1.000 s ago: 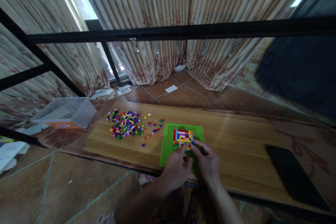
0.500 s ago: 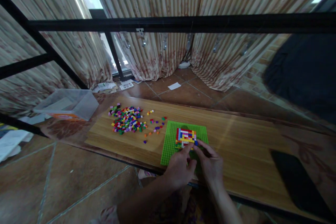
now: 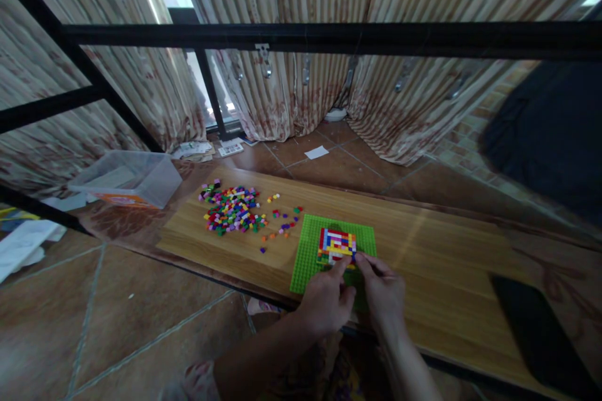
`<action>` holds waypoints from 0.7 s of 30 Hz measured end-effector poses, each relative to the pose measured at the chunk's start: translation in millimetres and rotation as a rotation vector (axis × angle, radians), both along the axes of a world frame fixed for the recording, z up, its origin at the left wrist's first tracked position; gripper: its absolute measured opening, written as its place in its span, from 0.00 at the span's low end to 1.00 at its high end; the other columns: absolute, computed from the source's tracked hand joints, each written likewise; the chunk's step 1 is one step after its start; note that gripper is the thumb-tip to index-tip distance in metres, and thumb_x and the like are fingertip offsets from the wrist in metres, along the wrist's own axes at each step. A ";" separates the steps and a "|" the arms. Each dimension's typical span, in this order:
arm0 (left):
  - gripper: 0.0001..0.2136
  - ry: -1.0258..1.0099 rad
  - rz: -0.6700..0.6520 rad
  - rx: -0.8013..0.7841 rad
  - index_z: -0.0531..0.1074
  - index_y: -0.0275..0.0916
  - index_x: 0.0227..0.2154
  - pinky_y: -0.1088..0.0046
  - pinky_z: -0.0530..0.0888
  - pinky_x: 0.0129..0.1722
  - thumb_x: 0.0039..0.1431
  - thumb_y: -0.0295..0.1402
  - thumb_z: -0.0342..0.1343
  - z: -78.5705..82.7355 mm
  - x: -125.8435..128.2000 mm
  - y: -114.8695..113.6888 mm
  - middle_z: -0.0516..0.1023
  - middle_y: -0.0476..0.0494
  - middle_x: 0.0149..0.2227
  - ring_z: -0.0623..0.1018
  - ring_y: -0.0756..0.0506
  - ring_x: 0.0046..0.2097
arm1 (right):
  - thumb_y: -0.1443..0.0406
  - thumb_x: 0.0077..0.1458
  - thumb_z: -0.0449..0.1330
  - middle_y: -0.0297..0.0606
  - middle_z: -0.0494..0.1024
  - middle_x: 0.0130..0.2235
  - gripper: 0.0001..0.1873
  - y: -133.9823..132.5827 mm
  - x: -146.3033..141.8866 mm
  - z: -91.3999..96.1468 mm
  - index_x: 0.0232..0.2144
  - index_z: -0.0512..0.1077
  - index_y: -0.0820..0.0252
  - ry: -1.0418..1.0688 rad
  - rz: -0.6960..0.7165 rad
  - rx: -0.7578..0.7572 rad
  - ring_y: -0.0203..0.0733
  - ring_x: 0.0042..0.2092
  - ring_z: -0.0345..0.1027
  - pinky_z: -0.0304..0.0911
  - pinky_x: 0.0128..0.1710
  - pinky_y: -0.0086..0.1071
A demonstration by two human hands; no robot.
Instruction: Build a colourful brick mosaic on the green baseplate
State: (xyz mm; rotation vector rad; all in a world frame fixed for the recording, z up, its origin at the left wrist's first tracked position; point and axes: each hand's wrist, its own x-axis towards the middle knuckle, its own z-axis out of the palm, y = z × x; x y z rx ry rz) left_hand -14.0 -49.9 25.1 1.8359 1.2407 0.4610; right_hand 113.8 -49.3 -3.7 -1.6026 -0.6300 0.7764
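A build of small multicoloured toy bricks [image 3: 337, 242] sits on a green studded baseplate [image 3: 308, 241]. My left hand [image 3: 327, 301] reaches in from the near side, its index fingertip on the build's near edge and its thumb apart. At the near right corner, the thumb and index finger of my right hand [image 3: 384, 288] close on a small blue brick [image 3: 354, 257], partly hidden by the fingertips. The hands nearly touch at the fingertips, and they cover the baseplate's near right part.
A heap of loose bricks [image 3: 232, 210] lies on the wooden board [image 3: 437, 263], left of the baseplate, with several strays between. A clear plastic bin [image 3: 155, 182] stands beyond it at the left. A dark flat object [image 3: 536, 326] lies at the right. A black metal bar [image 3: 301, 36] crosses behind.
The whole view has shifted slightly. My right hand's fingers have drawn a little closer together at the build's corner; my left index finger stays on the near edge.
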 end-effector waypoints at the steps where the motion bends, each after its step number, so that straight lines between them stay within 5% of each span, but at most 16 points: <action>1: 0.27 0.008 -0.003 0.004 0.65 0.39 0.61 0.69 0.73 0.34 0.57 0.32 0.51 0.0 0.1 -0.2 0.80 0.46 0.30 0.75 0.45 0.28 | 0.54 0.39 0.69 0.43 0.84 0.33 0.17 1.3 0.7 1.6 0.28 0.82 0.62 0.017 0.005 -0.015 0.47 0.35 0.77 0.70 0.39 0.39; 13: 0.27 0.102 -0.058 0.084 0.63 0.37 0.62 0.65 0.75 0.37 0.59 0.33 0.49 -9.6 1.6 -2.9 0.82 0.43 0.31 0.79 0.41 0.33 | 0.56 0.37 0.70 0.42 0.81 0.26 0.16 6.5 8.2 4.2 0.25 0.81 0.64 0.064 0.021 -0.112 0.41 0.26 0.71 0.64 0.27 0.32; 21: 0.27 -0.018 0.017 0.081 0.63 0.39 0.63 0.72 0.71 0.31 0.60 0.32 0.50 -5.2 -16.3 -3.8 0.79 0.49 0.28 0.74 0.47 0.25 | 0.50 0.38 0.70 0.39 0.81 0.28 0.22 -2.3 7.9 3.7 0.27 0.81 0.64 0.056 0.040 -0.035 0.40 0.28 0.70 0.64 0.29 0.31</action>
